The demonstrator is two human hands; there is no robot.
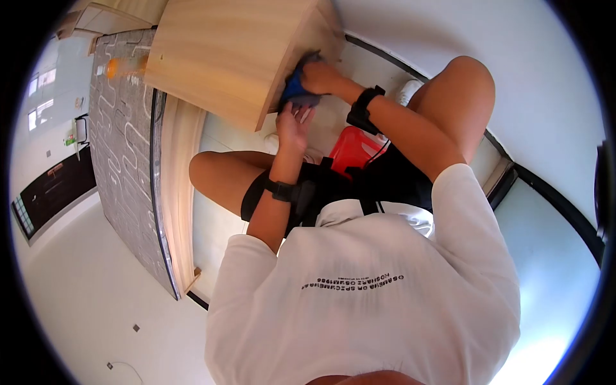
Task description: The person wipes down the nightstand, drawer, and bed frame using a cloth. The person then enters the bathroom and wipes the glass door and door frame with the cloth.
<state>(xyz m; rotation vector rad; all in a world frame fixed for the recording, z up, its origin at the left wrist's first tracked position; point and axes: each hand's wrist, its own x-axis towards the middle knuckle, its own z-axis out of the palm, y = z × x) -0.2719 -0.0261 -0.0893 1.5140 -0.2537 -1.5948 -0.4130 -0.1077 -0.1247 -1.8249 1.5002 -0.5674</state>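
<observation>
A soft-looking blue and dark grey item (pixel 300 92), perhaps a cloth, is against the side of a light wooden cabinet (pixel 224 54). It is blurred and its exact kind cannot be made out. My right hand (pixel 321 77) is closed on its upper part, fingers partly hidden. Just below, my left hand (pixel 293 127) has its fingers stretched out and apart, with the tips at the item's lower edge. Each wrist wears a black strapped device.
Between my bent legs is a red plastic object (pixel 354 149). White shoes (pixel 409 92) show near my right knee. A grey patterned surface (pixel 125 154) with an orange object (pixel 113 68) lies to the left. A white wall (pixel 539 83) rises on the right.
</observation>
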